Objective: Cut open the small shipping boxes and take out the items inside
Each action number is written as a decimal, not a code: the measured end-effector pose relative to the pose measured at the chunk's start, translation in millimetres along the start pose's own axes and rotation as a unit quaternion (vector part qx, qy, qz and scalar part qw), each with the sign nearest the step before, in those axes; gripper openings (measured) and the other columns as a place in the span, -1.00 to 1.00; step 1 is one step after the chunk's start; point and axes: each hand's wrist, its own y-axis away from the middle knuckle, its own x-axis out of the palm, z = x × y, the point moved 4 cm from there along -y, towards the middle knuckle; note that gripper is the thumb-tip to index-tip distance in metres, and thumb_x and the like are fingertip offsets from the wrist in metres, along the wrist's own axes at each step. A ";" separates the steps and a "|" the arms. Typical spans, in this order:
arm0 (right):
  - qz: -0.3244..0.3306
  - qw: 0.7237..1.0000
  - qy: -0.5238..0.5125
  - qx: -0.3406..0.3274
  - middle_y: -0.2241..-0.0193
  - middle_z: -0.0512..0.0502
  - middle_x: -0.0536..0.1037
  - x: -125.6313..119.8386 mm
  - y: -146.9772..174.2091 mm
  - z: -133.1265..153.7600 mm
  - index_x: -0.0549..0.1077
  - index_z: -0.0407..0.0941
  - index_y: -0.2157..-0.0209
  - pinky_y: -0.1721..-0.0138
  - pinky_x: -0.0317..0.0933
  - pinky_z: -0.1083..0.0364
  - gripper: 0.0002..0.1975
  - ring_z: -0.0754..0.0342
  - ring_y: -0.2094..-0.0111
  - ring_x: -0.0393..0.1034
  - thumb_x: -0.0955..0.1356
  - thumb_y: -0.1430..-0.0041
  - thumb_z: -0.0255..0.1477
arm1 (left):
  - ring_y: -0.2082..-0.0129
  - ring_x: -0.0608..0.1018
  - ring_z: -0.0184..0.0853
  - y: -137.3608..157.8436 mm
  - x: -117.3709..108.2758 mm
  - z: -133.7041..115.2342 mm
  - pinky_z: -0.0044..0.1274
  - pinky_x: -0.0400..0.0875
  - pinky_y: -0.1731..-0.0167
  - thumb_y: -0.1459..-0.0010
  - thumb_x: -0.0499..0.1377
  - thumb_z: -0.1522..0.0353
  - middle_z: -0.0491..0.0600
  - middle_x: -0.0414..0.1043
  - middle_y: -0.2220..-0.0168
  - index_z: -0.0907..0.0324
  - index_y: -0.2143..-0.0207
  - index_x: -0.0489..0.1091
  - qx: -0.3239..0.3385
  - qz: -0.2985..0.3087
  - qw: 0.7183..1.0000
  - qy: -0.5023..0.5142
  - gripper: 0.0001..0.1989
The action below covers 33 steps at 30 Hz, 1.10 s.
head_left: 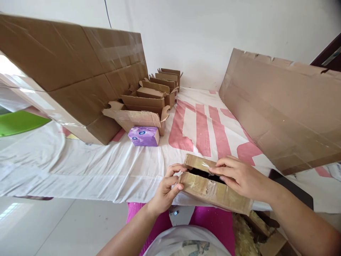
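Observation:
A worn cardboard box [215, 192] with shiny tape lies at the table's front edge, a dark gap showing between its top flaps. My left hand [170, 186] grips the box's left end, thumb on the near side and fingers at the far flap. Over the gap is my right hand [234, 174], its fingers closed on the flap edge; some fingertips are hidden in the opening. Beyond the box, to the left, a small purple box [144, 136] with a printed pattern sits in front of an opened cardboard carton [128, 119].
Several opened cartons [157, 85] run in a row toward the wall. A large cardboard box [66, 57] stands at left, a cardboard panel [282, 106] at right. A dark flat object [293, 188] lies under my right forearm. Cardboard scraps [271, 241] are below the table at right.

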 end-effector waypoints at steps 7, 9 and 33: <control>0.037 0.999 -0.017 -0.010 0.16 -0.15 0.50 3.5 -4.3 -4.2 0.51 -0.06 0.02 0.12 0.36 0.00 -0.66 0.00 0.14 0.41 0.30 -0.21 -0.60 | -0.11 0.29 -0.13 1.9 -2.7 2.7 -0.23 0.19 -0.16 -0.28 0.07 0.12 0.09 0.27 0.00 0.17 0.38 0.49 -0.002 0.025 1.000 0.006 -0.64; 0.044 0.998 -0.035 -0.010 0.15 -0.15 0.50 3.5 -5.3 -4.1 0.51 -0.08 0.03 0.09 0.35 0.01 -0.65 0.01 0.12 0.41 0.32 -0.17 -0.62 | -0.11 0.27 -0.13 3.1 -4.2 3.0 -0.24 0.17 -0.17 -0.28 0.06 0.11 0.10 0.28 0.00 0.17 0.38 0.49 -0.004 0.034 0.999 -0.002 -0.63; -0.024 0.996 -0.027 -0.079 0.21 -0.17 0.49 10.9 -16.4 -17.2 0.52 -0.08 0.05 0.19 0.29 0.06 -0.73 0.06 0.22 0.37 0.23 -0.36 -0.42 | -0.33 0.07 -0.08 3.1 -10.2 -10.4 -0.23 0.02 -0.29 -0.32 0.04 0.20 0.08 0.20 -0.21 0.17 0.35 0.48 0.039 0.087 0.992 -0.081 -0.68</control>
